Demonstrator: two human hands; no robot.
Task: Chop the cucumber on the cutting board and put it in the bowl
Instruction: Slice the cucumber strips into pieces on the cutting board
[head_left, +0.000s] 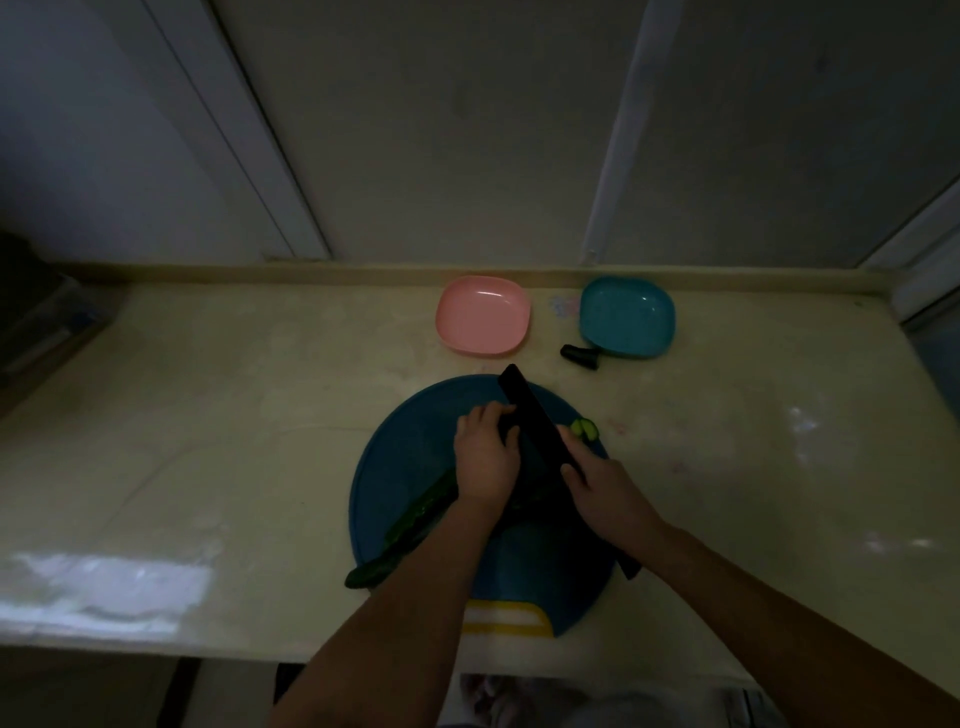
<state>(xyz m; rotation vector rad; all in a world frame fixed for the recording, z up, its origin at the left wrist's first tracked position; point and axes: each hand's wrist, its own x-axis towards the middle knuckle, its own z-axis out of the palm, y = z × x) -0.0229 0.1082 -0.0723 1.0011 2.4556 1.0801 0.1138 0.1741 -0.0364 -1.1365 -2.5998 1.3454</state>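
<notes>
Here, the left hand (485, 454) presses down on the cucumber (410, 525), fingers curled over it on the round blue cutting board (400, 447). The cucumber's free end extends behind that hand toward the person, past the board's near-left edge. The right hand (605, 491) is clenched around a dark knife (535, 421); the blade lies just beside the left fingertips. Cut slices (584, 428) sit just beyond the right hand. Farther ahead stand a pink bowl (483, 316) and a teal bowl (627, 317).

The left hand (485, 457) hides the cucumber's (410, 525) far end — dim light blurs the cut.
</notes>
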